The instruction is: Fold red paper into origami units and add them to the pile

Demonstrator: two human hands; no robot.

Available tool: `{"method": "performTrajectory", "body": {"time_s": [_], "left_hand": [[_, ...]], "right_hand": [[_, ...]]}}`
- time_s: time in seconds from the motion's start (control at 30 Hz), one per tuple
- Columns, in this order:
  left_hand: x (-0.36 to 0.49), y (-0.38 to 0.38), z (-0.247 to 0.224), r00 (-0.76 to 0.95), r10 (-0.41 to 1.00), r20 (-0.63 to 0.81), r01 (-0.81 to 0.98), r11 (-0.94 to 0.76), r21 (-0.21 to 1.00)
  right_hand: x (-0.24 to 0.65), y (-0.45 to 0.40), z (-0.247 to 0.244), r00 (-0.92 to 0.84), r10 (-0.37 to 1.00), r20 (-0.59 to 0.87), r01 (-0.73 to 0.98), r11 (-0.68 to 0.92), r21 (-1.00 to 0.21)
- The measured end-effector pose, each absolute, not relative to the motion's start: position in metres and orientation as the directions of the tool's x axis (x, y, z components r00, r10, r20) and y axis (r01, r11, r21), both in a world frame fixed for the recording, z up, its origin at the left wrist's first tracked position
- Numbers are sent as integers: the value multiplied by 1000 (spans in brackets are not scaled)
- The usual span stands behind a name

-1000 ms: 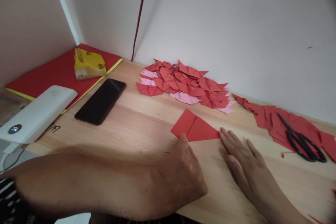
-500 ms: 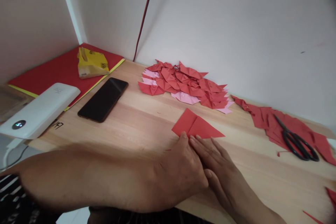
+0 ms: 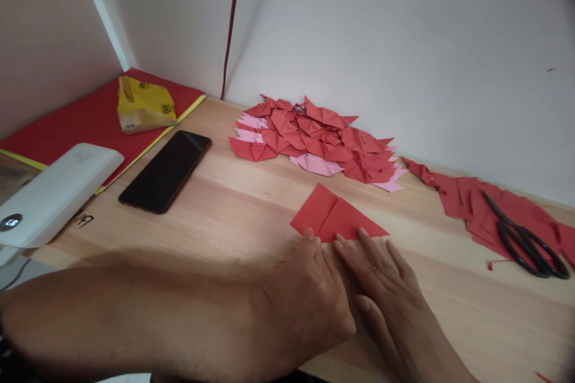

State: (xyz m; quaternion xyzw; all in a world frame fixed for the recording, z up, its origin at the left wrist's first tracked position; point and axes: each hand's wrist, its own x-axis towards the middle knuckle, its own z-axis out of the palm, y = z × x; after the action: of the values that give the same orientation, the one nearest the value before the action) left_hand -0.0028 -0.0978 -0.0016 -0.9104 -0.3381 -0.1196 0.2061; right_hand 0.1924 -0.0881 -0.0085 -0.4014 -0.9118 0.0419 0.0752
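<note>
A folded sheet of red paper [image 3: 339, 213] lies on the wooden table, with a crease running across it and a pointed corner at its right. My left hand [image 3: 309, 302] is closed, its thumb tip at the paper's lower edge; whatever part of the paper is under the curled fingers is hidden. Beside it, my right hand [image 3: 389, 290] lies flat with fingers outstretched, the fingertips resting along the same lower edge.
Folded red and pink paper pieces [image 3: 309, 137] are heaped against the wall. Black-handled scissors [image 3: 530, 245] rest on red paper [image 3: 476, 206] at right. To the left are a phone [image 3: 166, 170], a white power bank [image 3: 58, 194] and a yellow packet [image 3: 148, 108] on a red sheet [image 3: 90, 96].
My right hand has slid slightly right, its fingers spreading apart and leaving a gap from my left hand. The left thumb has shifted a little left along the paper's edge. The view has shifted slightly.
</note>
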Motion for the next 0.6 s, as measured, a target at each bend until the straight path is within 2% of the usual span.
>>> {"method": "performTrajectory", "body": {"time_s": [0.13,0.6], "left_hand": [[-4,-98,-2,744,602,290,668,-686,-288],[-5,-97,-1,763,595,251,646,-699,-306]], "right_hand": [[209,-85,-5,-599,791,124,786,611,-99],[232,-91,-18,-467,874,135,883,469,19]]}}
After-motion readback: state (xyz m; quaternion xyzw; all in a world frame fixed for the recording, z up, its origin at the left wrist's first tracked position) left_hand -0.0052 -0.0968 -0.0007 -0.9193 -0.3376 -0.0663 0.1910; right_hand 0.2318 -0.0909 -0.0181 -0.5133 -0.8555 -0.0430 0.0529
